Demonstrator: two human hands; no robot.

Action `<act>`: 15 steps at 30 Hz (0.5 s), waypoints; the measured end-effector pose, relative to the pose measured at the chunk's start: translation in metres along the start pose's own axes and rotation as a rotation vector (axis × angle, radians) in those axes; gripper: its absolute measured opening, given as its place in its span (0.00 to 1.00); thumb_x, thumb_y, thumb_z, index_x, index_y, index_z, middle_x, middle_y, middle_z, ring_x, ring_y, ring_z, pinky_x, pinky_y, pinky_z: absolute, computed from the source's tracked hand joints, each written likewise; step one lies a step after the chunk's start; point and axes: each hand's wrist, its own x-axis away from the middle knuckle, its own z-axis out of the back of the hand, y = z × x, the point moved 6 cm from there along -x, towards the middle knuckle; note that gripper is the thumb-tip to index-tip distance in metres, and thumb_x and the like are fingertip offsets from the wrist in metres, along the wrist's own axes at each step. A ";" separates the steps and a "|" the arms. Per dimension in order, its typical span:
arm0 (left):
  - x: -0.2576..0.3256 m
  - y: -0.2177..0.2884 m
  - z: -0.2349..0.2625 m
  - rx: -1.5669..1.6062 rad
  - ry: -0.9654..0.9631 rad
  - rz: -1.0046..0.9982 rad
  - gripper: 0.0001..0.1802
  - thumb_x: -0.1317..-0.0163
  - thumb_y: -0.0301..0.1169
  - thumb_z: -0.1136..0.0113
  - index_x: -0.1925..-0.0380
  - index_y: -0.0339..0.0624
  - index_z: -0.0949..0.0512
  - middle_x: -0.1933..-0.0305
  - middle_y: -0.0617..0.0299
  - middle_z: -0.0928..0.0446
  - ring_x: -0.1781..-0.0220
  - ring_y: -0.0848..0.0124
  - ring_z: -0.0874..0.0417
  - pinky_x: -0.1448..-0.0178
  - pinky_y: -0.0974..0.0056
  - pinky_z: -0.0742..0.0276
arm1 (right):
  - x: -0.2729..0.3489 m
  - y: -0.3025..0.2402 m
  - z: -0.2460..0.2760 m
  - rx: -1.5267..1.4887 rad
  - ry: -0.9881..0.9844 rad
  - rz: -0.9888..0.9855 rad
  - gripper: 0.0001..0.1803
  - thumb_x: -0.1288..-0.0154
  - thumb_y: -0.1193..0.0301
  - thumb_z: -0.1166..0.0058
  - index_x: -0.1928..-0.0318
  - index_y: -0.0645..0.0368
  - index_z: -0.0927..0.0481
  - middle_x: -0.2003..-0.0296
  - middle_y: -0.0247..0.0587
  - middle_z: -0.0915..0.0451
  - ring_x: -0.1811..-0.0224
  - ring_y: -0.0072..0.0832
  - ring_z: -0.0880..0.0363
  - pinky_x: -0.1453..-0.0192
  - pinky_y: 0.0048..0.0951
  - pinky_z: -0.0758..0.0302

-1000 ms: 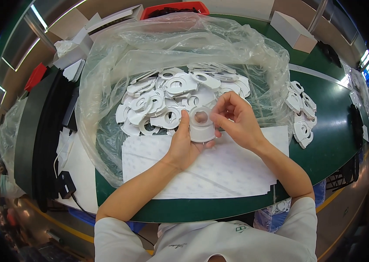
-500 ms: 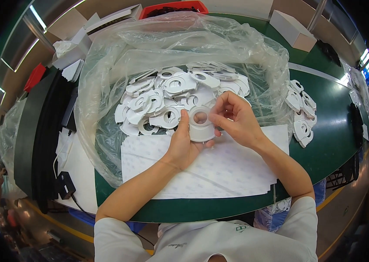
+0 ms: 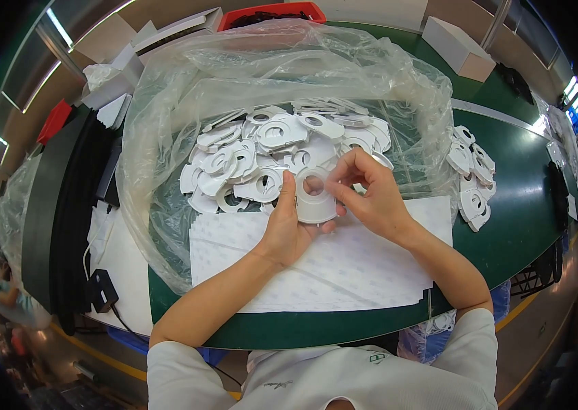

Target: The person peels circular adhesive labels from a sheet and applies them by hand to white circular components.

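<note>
A white plastic part (image 3: 316,213) with a round opening and a raised ring is held upright over the paper sheets. My left hand (image 3: 286,229) is closed on it, thumb along its left edge and fingers behind and beneath. At the ring's upper right edge, my right hand (image 3: 371,195) has thumb and index finger pinched together. Whatever lies between those fingertips is too small to make out. Just beyond my hands lies a heap of similar white plastic parts (image 3: 280,133), spilling from a clear plastic bag (image 3: 248,89).
White paper sheets (image 3: 330,277) lie under my forearms on the green table (image 3: 507,236). More white parts (image 3: 473,201) sit to the right. A red bin (image 3: 272,11) and a white box (image 3: 458,48) stand at the back. A black adapter (image 3: 103,290) is at left.
My right hand has shifted slightly down and left along the ring's edge. The held part stays nearly in place. At the far left, a person has come further into view.
</note>
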 end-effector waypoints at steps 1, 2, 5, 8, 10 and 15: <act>0.000 0.000 0.001 0.000 -0.001 -0.001 0.33 0.31 0.62 0.77 0.51 0.49 0.32 0.52 0.62 0.27 0.56 0.68 0.22 0.64 0.66 0.31 | 0.001 -0.002 0.000 0.060 0.018 0.041 0.07 0.41 0.80 0.43 0.66 0.62 0.29 0.71 0.35 0.24 0.76 0.20 0.24 0.70 0.22 0.28; 0.000 0.000 0.001 0.010 -0.018 -0.007 0.33 0.31 0.62 0.77 0.53 0.49 0.32 0.52 0.63 0.27 0.57 0.69 0.23 0.63 0.66 0.31 | 0.001 -0.001 0.000 0.061 0.018 0.042 0.07 0.41 0.80 0.43 0.66 0.62 0.29 0.71 0.35 0.24 0.76 0.20 0.24 0.70 0.22 0.28; 0.000 -0.002 0.002 0.025 -0.004 0.003 0.32 0.31 0.62 0.76 0.54 0.50 0.31 0.53 0.65 0.27 0.56 0.71 0.25 0.62 0.65 0.32 | 0.005 -0.010 0.000 0.379 0.023 0.207 0.10 0.45 0.81 0.41 0.64 0.59 0.27 0.71 0.36 0.24 0.68 0.26 0.22 0.65 0.27 0.27; 0.001 -0.003 0.005 0.000 0.037 0.008 0.32 0.30 0.62 0.77 0.52 0.52 0.30 0.52 0.67 0.26 0.55 0.73 0.25 0.61 0.65 0.31 | 0.016 -0.040 -0.014 0.846 0.022 0.677 0.14 0.50 0.78 0.42 0.60 0.56 0.24 0.67 0.36 0.21 0.58 0.31 0.23 0.57 0.31 0.27; 0.001 -0.002 0.004 -0.027 0.041 0.002 0.32 0.30 0.62 0.78 0.51 0.53 0.31 0.51 0.67 0.26 0.53 0.74 0.24 0.61 0.66 0.30 | 0.020 -0.045 -0.019 1.031 0.088 0.701 0.17 0.51 0.76 0.44 0.57 0.54 0.22 0.62 0.34 0.20 0.52 0.31 0.25 0.52 0.31 0.28; 0.002 -0.001 0.002 0.028 0.019 -0.045 0.34 0.29 0.60 0.77 0.46 0.47 0.31 0.53 0.64 0.27 0.55 0.71 0.25 0.61 0.64 0.31 | 0.014 -0.045 -0.006 0.898 0.279 0.575 0.15 0.49 0.76 0.42 0.57 0.60 0.21 0.61 0.36 0.19 0.51 0.32 0.25 0.54 0.30 0.27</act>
